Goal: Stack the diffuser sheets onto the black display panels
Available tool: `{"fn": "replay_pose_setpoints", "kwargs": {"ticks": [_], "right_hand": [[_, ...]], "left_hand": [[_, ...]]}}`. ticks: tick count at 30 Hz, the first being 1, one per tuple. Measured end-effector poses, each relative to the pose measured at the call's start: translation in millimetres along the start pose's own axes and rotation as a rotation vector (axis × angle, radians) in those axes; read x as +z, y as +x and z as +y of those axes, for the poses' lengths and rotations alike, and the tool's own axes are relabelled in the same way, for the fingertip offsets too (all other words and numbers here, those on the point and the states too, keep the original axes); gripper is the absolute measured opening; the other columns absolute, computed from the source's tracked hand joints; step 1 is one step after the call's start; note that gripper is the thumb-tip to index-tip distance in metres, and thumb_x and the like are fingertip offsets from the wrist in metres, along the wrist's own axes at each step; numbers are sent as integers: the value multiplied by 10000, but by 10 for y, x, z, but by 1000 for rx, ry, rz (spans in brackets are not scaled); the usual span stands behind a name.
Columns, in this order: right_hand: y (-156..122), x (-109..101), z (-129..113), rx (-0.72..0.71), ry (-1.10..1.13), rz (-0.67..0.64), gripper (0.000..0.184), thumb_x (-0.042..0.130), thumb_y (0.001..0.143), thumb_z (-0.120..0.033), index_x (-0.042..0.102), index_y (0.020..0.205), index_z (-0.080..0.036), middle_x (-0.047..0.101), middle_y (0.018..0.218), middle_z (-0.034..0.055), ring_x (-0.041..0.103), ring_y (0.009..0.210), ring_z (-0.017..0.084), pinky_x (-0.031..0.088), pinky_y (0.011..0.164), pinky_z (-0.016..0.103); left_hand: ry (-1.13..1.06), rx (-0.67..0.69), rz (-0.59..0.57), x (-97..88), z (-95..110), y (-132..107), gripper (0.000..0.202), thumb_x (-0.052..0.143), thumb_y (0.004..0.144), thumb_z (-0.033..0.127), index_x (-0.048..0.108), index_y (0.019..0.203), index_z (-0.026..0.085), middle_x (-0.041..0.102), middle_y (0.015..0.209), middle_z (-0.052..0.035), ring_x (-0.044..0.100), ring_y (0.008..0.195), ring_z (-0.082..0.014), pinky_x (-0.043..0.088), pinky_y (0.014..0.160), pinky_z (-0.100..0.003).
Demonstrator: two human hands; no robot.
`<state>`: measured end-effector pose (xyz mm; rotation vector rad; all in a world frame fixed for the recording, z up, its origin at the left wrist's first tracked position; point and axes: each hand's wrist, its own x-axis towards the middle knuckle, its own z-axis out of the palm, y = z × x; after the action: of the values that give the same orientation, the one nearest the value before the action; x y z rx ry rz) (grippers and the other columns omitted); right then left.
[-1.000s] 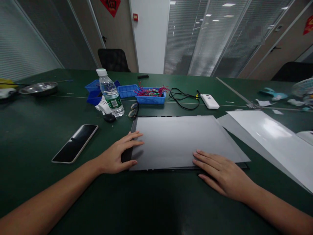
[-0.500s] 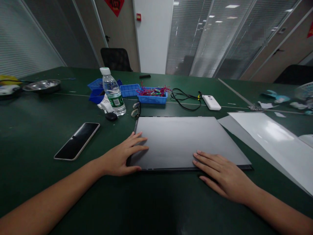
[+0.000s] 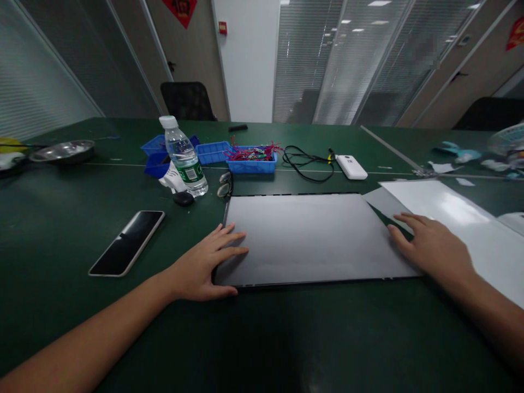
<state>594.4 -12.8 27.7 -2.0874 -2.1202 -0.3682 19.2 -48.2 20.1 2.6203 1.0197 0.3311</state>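
A flat panel with a grey sheet surface and thin black edges (image 3: 311,240) lies on the green table in front of me. My left hand (image 3: 208,262) rests over its left edge, fingers spread on the surface and thumb along the front left corner. At the panel's right edge is my right hand (image 3: 436,245), its fingers apart and nothing in them; whether it touches the edge I cannot tell. Just beyond that hand lie large white sheets (image 3: 458,207), partly hidden by it.
Left of the panel lies a phone (image 3: 126,243). Behind stand a water bottle (image 3: 186,161), a black mouse-like object (image 3: 183,198), glasses (image 3: 224,185) and a blue tray (image 3: 251,166) of coloured wires. A black cable (image 3: 307,164) runs beside a white box (image 3: 351,167). A metal dish (image 3: 63,152) sits far left.
My right hand has moved right, from the panel's front part to its right edge. The right side of the panel now sits flush with its black frame. My left hand stays at the left edge.
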Motion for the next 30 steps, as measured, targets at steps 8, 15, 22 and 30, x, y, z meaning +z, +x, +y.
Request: {"fn": "replay_pose_setpoints", "kwargs": {"ticks": [8, 15, 22, 30], "right_hand": [[45, -88, -164, 161, 29, -165, 751, 269, 1071, -702, 763, 1307, -189, 728, 1294, 200, 703, 1063, 430, 588, 792, 561], [-46, -138, -296, 65, -3, -164, 718, 310, 1084, -641, 744, 1356, -138, 700, 1381, 198, 716, 1058, 370, 584, 833, 504], [-121, -147, -457, -42, 143, -132, 696, 378, 1066, -598, 673, 1502, -142, 770, 1264, 150, 733, 1013, 313, 586, 856, 468], [-154, -235, -468, 88, 97, -167, 751, 301, 1057, -671, 755, 1425, -199, 787, 874, 104, 702, 723, 281, 537, 698, 418]], "left_hand": [[-34, 49, 21, 4, -14, -7, 771, 880, 862, 523, 624, 1553, 297, 473, 1725, -153, 322, 1643, -480, 207, 1289, -820], [-35, 40, 56, 41, -52, -14, 640, 773, 961, 501, 628, 1545, 282, 488, 1717, -149, 341, 1645, -441, 231, 1312, -767], [-93, -182, 260, 144, -219, -48, 470, 508, 1097, 529, 714, 1438, 281, 640, 1589, -119, 519, 1547, -369, 268, 1335, -685], [-192, -182, 392, 61, -181, -101, 474, 571, 1044, 578, 771, 1309, 239, 726, 1472, -139, 655, 1410, -355, 376, 1308, -600]]}}
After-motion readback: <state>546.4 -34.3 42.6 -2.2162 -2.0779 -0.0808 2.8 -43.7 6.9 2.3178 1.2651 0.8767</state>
